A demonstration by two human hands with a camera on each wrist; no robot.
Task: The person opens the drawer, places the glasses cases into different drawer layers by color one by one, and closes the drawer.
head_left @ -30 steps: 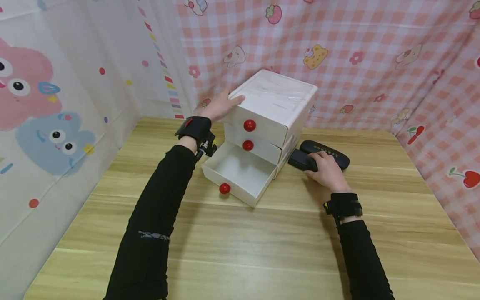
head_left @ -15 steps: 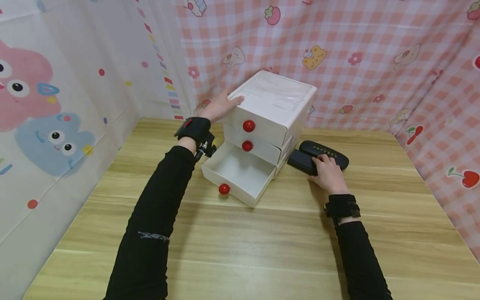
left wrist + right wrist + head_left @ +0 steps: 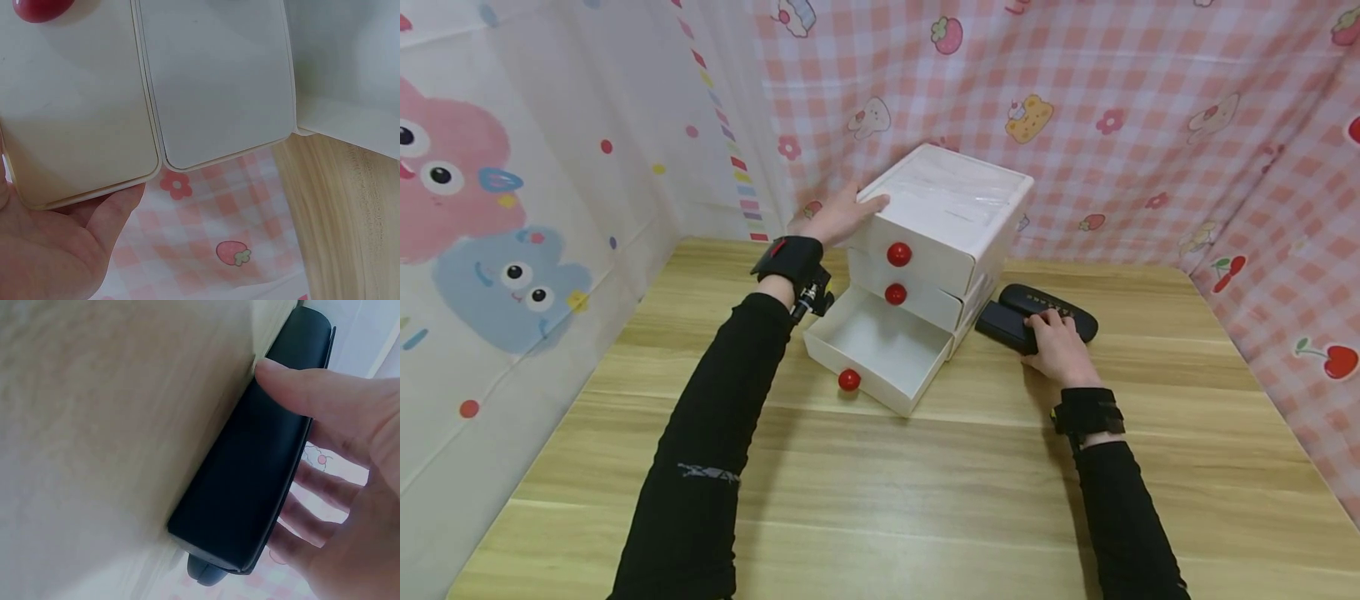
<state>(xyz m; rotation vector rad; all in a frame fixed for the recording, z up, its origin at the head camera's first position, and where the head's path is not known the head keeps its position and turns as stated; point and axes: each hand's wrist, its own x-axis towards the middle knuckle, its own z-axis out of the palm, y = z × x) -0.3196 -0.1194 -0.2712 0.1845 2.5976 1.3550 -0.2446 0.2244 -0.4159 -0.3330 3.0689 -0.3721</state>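
My left hand holds the upper left corner of a white drawer cabinet, thumb on top and fingers along its side. The bottom drawer is pulled out with nothing inside. The two upper drawers, each with a red round knob, are in. Right of the cabinet, my right hand grips the right end of a black glasses case lying on the table. In the right wrist view the thumb presses its near side while the fingers reach over to the far side.
Behind the gripped case lies a second black glasses case, rounded and marked with gold letters. The wooden table extends in front. A pink checked cloth hangs close behind the cabinet, and a white printed cloth hangs at left.
My right hand has shifted slightly right along the black glasses case, uncovering more of its left part. The left hand, the cabinet and the drawers have stayed put.
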